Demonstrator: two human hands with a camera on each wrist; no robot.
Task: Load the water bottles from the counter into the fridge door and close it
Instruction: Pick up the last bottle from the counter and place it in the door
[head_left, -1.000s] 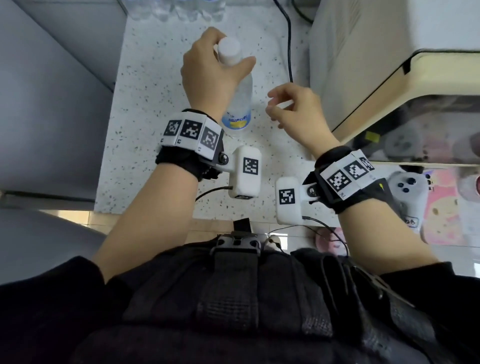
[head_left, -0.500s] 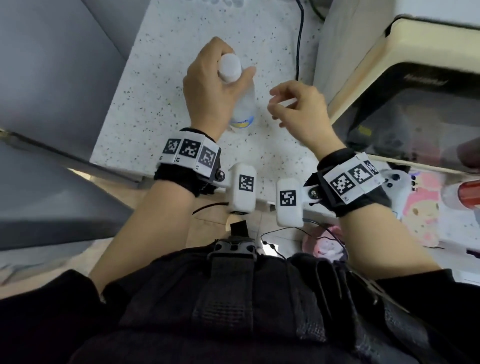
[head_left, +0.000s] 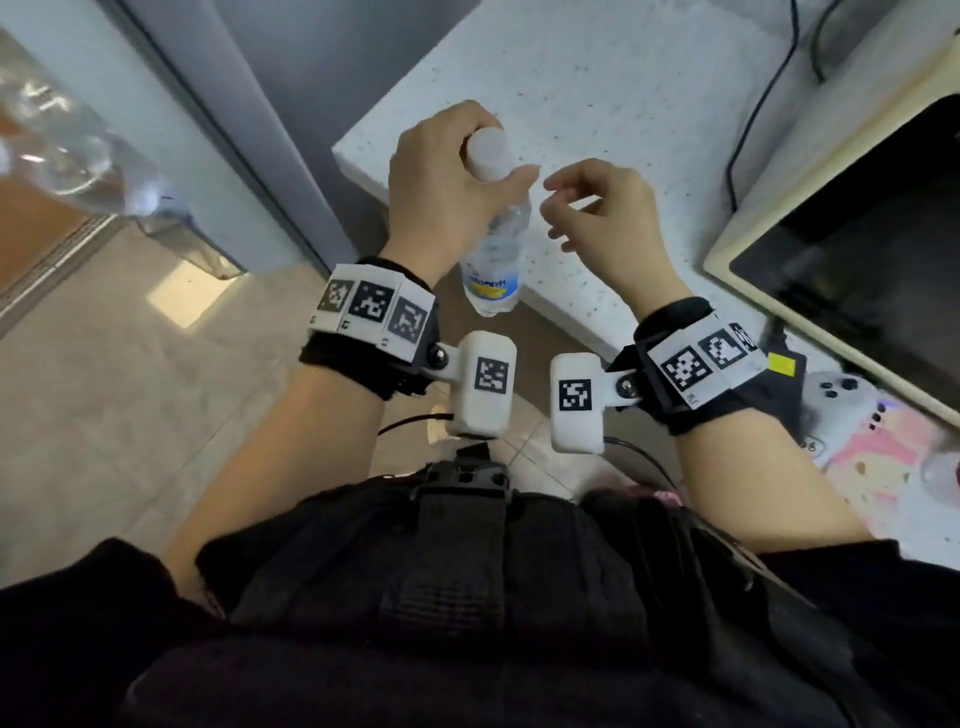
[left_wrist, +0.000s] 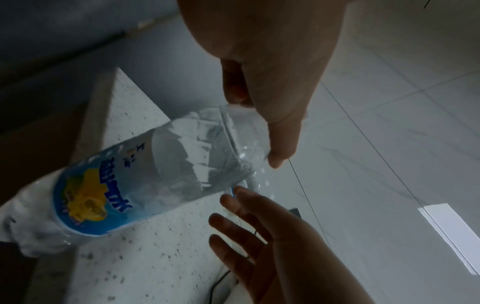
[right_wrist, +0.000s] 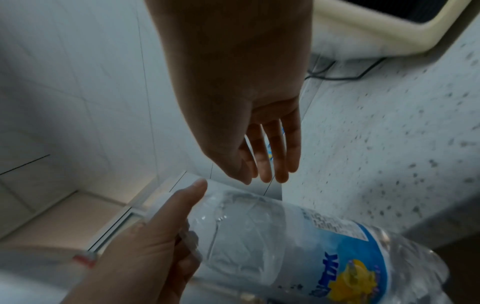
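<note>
Clear ribbed plastic water bottle (head_left: 494, 249) with white cap, blue-and-yellow label, writing unreadable, left hand (head_left: 441, 192) fingers curled round its neck above speckled white tabletop (head_left: 597, 78) edge, right hand (head_left: 602, 218) fingers loosely curled, holding nothing

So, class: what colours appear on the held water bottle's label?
Blue with a yellow picture on the water bottle, clearest in the left wrist view.

Your left hand (head_left: 441, 182) holds the bottle (head_left: 496, 249) over the counter (head_left: 597, 78) edge. Your right hand (head_left: 602, 218) is just right of it. The fridge (head_left: 218, 130) stands left of the counter.
</note>
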